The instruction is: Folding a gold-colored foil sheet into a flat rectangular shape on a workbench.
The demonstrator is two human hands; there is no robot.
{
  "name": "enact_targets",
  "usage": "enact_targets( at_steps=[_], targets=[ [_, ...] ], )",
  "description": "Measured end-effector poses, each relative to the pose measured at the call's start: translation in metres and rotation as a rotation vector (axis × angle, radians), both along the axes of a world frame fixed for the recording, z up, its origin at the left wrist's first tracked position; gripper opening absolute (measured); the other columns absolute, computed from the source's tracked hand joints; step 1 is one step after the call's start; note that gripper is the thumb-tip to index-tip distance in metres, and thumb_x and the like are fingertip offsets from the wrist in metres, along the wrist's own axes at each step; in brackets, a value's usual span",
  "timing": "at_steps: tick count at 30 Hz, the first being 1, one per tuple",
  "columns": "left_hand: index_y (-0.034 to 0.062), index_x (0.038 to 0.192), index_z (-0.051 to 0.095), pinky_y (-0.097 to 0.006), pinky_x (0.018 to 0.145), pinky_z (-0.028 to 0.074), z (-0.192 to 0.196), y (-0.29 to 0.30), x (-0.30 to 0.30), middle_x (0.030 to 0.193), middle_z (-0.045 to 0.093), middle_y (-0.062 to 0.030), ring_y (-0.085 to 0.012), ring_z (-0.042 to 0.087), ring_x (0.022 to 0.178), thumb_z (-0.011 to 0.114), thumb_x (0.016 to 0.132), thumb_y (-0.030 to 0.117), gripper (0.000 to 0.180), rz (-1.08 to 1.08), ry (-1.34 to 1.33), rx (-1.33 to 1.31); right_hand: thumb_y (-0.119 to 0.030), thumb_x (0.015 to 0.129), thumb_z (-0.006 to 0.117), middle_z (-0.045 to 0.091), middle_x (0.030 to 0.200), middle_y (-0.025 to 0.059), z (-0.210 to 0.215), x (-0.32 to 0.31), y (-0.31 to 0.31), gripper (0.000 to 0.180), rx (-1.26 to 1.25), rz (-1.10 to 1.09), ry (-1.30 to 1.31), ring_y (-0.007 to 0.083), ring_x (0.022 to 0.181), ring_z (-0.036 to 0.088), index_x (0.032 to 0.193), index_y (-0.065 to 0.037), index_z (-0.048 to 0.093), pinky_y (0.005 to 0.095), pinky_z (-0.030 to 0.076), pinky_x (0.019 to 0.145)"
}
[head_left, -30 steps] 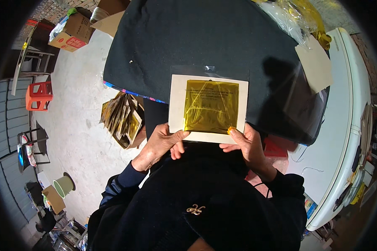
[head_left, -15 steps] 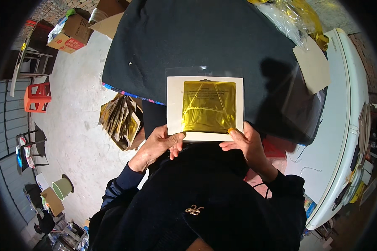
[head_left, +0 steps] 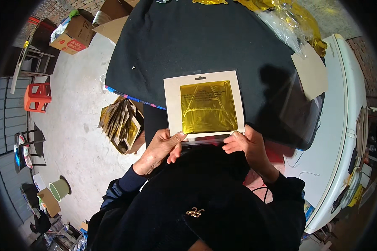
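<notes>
Between my hands is a white backing card (head_left: 173, 100) in a clear plastic sleeve, with a folded gold foil packet (head_left: 209, 108) on its front. A slot-shaped hang hole shows near the card's top edge. My left hand (head_left: 161, 148) pinches the lower left corner, thumb on the front and fingers behind. At the lower right corner my right hand (head_left: 247, 144) holds the edge under its thumb, its other fingers curled below. A clear strip of the sleeve (head_left: 205, 141) shows under the card's bottom edge. The card lies tilted slightly above the black cloth.
A black cloth (head_left: 188, 42) covers the table ahead. Clear and gold plastic film (head_left: 287, 27) lies at its far right, by a beige card (head_left: 311, 73). An open box (head_left: 122, 125) of gold packets stands on the floor at left. A white appliance (head_left: 339, 125) stands at right.
The card now sits higher in its sleeve: the clear margin above it has shrunk and a clear strip shows below. The card has tilted slightly, and my right thumb has shifted to the lower edge.
</notes>
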State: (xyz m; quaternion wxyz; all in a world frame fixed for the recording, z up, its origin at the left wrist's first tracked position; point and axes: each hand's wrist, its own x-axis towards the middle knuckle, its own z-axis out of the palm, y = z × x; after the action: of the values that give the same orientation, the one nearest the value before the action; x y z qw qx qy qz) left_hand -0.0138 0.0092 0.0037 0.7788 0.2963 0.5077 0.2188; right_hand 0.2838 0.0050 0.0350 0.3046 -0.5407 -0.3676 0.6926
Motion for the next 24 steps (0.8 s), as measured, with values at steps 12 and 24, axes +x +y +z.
enact_targets(
  at_steps=[12, 24],
  targets=[
    [-0.0005, 0.111, 0.055, -0.022, 0.046, 0.050, 0.014, 0.018, 0.008, 0.073, 0.064, -0.0044, -0.0092, 0.060, 0.053, 0.060, 0.104, 0.037, 0.038, 0.073, -0.092, 0.092, -0.024, 0.105, 0.055, 0.066, 0.076, 0.0127, 0.000, -0.005, 0.011, 0.027, -0.016, -0.089, -0.133, 0.0182, 0.056, 0.066, 0.105, 0.003, 0.057, 0.0277, 0.055, 0.052],
    [-0.0022, 0.107, 0.056, -0.037, 0.051, 0.051, 0.039, 0.083, 0.003, 0.070, 0.063, -0.0096, -0.0265, 0.060, 0.050, 0.072, 0.094, 0.041, 0.048, -0.100, 1.026, 1.015, -0.018, 0.099, 0.065, 0.063, 0.063, 0.0054, 0.014, 0.000, 0.077, 0.028, 0.367, 0.054, -0.518, 0.0105, 0.046, 0.058, 0.078, 0.000, 0.057, 0.0239, 0.041, 0.042]
  ],
)
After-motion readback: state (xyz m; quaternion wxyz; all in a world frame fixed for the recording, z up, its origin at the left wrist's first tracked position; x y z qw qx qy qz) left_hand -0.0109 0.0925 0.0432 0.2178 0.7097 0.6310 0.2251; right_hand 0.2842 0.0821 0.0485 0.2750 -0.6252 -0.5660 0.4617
